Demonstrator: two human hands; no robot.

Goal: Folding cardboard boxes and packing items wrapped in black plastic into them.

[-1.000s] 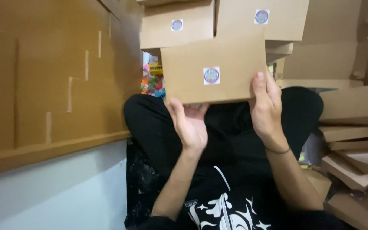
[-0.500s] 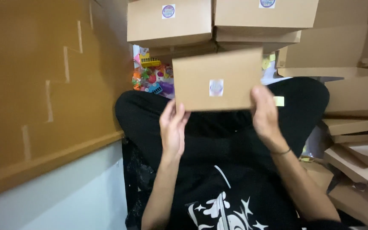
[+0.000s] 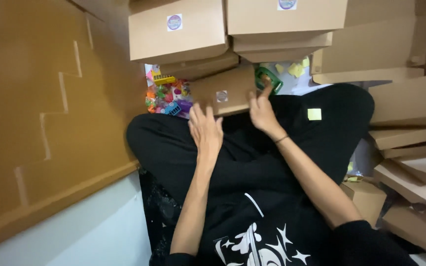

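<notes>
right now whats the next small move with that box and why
Probably slide the box fully under the stack. Both hands, left and right, are on its near edge, and its far part already sits below the stacked boxes.

Brown sticker-sealed carton (image 3: 223, 91) at hands, below stacked cartons (image 3: 178, 32).

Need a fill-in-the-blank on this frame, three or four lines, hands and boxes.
1. Both hands, left hand and right hand, touch a small brown ____ box.
2. The round sticker on that box is mostly ____ in colour.
3. A square ____ sticky note lies on the black trouser leg.
4. The bag of colourful toys lies to the ____ of the small box in the picture.

Missing words: cardboard; purple; yellow; left
</notes>
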